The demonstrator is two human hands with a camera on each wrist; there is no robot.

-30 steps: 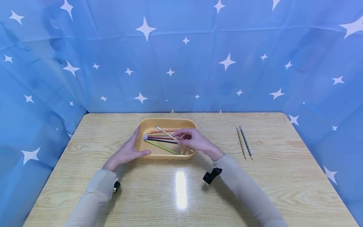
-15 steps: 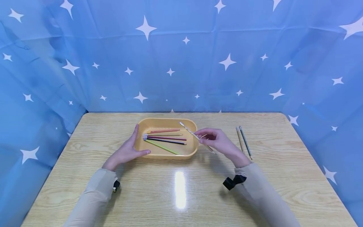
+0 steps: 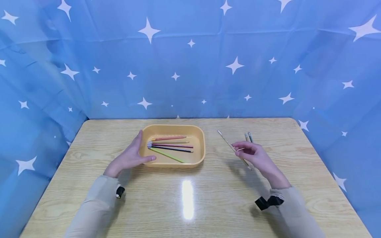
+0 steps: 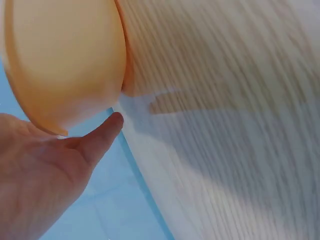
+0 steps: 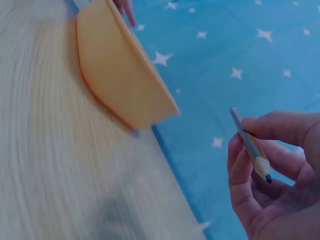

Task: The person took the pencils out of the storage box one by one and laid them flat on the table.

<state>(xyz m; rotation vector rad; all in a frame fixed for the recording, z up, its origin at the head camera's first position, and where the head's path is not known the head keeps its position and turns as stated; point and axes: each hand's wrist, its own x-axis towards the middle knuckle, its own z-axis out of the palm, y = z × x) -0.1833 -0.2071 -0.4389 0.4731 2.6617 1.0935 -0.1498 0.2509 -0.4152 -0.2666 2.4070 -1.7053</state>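
Observation:
My left hand (image 3: 128, 158) rests spread at the left end of a yellow-orange plastic tray (image 3: 194, 158), its straight thumb at the front rim. In the left wrist view, the thumb (image 4: 104, 135) lies just below the tray wall (image 4: 90, 65). Several pencils lie side by side in the tray, among them a red-orange pencil (image 3: 171, 138), a black pencil (image 3: 175, 149) and a lime-green pencil (image 3: 166, 155). Right of the tray, my right hand (image 3: 257, 158) pinches a pale patterned pencil (image 3: 225, 138) between thumb and fingertips. Its dark sharpened tip (image 5: 268, 178) points toward the right wrist camera.
Two more pencils, a teal pencil (image 3: 250, 137) and a gold pencil (image 3: 246, 137), lie on the wooden table (image 3: 208, 198) at the right, partly hidden behind my right hand. A blue star-patterned cloth (image 3: 190, 66) hangs behind the table and at both sides.
My right hand has lifted the patterned pencil out of the tray and carried it right, close to the two pencils on the table. The left hand stays at the tray.

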